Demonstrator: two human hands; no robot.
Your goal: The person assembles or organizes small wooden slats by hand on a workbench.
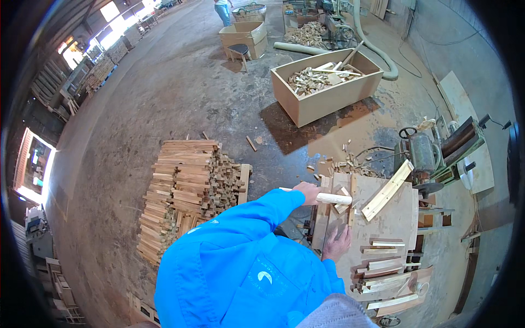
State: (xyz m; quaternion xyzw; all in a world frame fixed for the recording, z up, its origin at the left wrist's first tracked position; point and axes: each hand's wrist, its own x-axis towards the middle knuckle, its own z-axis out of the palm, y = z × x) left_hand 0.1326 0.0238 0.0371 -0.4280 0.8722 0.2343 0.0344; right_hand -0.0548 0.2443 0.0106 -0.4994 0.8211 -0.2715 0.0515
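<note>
My left hand is closed around a pale wooden stick, which lies across the left part of a worktable. Beneath the stick's far end are short wood offcuts. Nearer to me, my right hand rests at the tabletop with its fingers apart. Its fingertips are close to a narrow wooden strip running along the table; whether they touch it is hard to make out. A wider pale board lies slanted farther right, and several cut wood pieces lie along the table's near end.
A large stack of wood strips stands left of me. Beyond the table sits a wooden bin full of offcuts, with a cardboard box farther back. A machine with a handwheel adjoins the table. Another person stands far off.
</note>
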